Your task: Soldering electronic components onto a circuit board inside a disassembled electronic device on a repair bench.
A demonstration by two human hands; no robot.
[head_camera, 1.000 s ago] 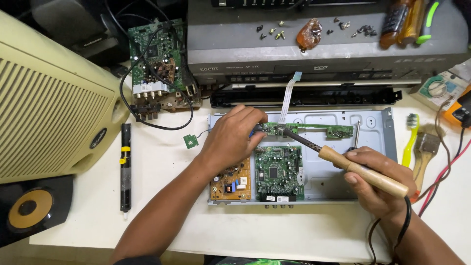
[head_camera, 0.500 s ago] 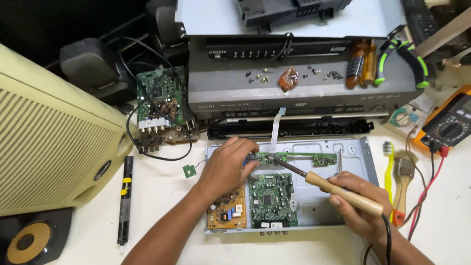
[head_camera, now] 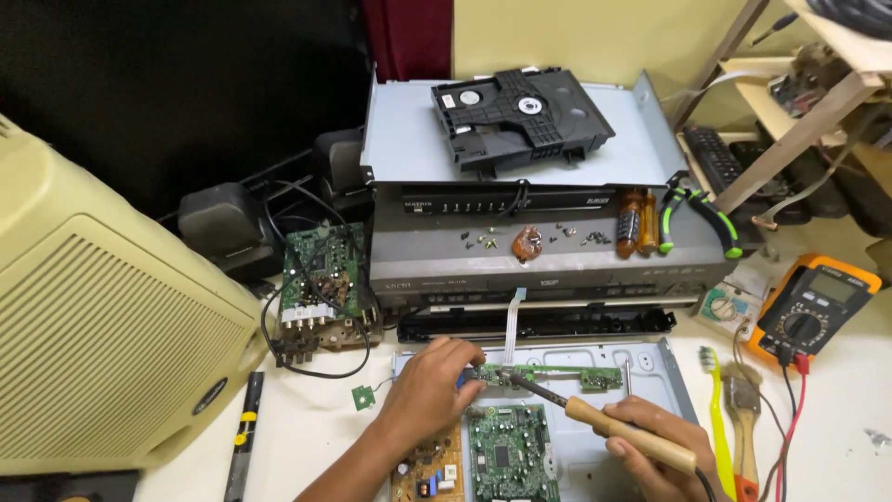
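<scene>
Hands sit lower in view than half a second ago; the view has tipped up, so the black disc drive [head_camera: 520,113] on the top grey cover and the wooden shelf [head_camera: 799,112] now show. Grip and iron placement unchanged.

Right hand [head_camera: 655,451] at the table's near edge, fist closed round the wooden handle of the soldering iron [head_camera: 595,423], tip angled up-left onto the narrow green board [head_camera: 557,376].
Left hand [head_camera: 432,386] palm down, fingers pinching that board's left end.
Board lies across the open metal chassis [head_camera: 669,372], which also holds a square green board [head_camera: 511,454] and a brown board [head_camera: 429,469].
Right edge: toothbrush [head_camera: 715,409], brush [head_camera: 743,418], orange multimeter [head_camera: 813,307].
Far: grey player [head_camera: 548,256] with loose screws [head_camera: 478,240] on top.
</scene>
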